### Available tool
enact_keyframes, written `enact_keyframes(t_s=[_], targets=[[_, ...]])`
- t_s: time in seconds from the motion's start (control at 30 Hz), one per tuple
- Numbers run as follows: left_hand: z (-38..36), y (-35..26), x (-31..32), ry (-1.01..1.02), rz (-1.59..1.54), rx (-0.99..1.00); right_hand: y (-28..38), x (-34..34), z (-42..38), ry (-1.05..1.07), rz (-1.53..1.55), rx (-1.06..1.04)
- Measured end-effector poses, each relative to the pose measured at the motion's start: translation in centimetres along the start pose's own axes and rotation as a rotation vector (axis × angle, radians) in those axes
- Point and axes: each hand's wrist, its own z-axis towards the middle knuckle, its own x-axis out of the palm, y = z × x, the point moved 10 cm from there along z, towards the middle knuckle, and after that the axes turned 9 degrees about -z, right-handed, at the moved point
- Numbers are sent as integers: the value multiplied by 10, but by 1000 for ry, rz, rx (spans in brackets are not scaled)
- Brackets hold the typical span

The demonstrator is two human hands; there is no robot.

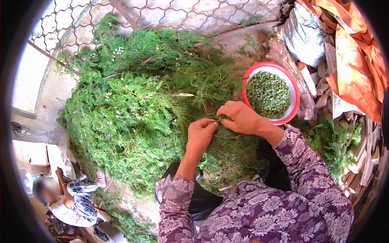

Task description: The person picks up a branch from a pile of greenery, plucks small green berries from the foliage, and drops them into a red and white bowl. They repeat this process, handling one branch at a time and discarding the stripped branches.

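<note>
The left hand (201, 135) and right hand (241, 117) pinched a small green sprig (219, 118) between them, above the conifer branches (133, 113). Plucking seemed the step in hand; the next move probably called for dropping any freed pieces among the green cones (268, 95) in the red-rimmed basin (298, 94).

No text, label, brand, number or sign can be read with any certainty. The stuffed white sack (304, 38) at the upper right bears bluish marks that may be print, but they are too blurred to make out as letters. On the narrow pale strip (330, 56) just beside it, near the orange sheet (358, 56), faint reddish marks resemble lettering, too small to read.
</note>
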Motion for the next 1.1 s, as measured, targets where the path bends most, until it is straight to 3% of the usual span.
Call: enact_keyframes(t_s=[0.07,0.17,0.2,0.23,0.3,0.53,0.63,0.73,0.83,1.03,1.1], targets=[[-1,7,1,-9,97,-57,-14,-3,-2,-121,-187,72],[-4,8,2,-2,100,-20,-31,-21,4,-122,-53,145],[-3,8,3,-2,99,-17,-37,-17,5,-27,171,209],[-2,6,2,-16,70,13,-32,-21,5,-26,171,209],[-3,4,1,-28,45,41,-36,15,-8,198,1010,556],[-5,-6,-5,-71,-17,46,-16,43,-13,415,1317,548],[-6,-5,-8,-103,-21,21,-26,42,-14,361,1084,589],[-4,-5,-9,-111,-40,13,-30,33,-7,243,499,420],[-4,-1,-9,-104,-32,15,-21,29,-4,152,248,272],[-7,-3,-1,-53,21,11,-9,17,-6,75,160,143],[-8,-2,2,-33,48,6,-7,14,-6,7,-65,39]])
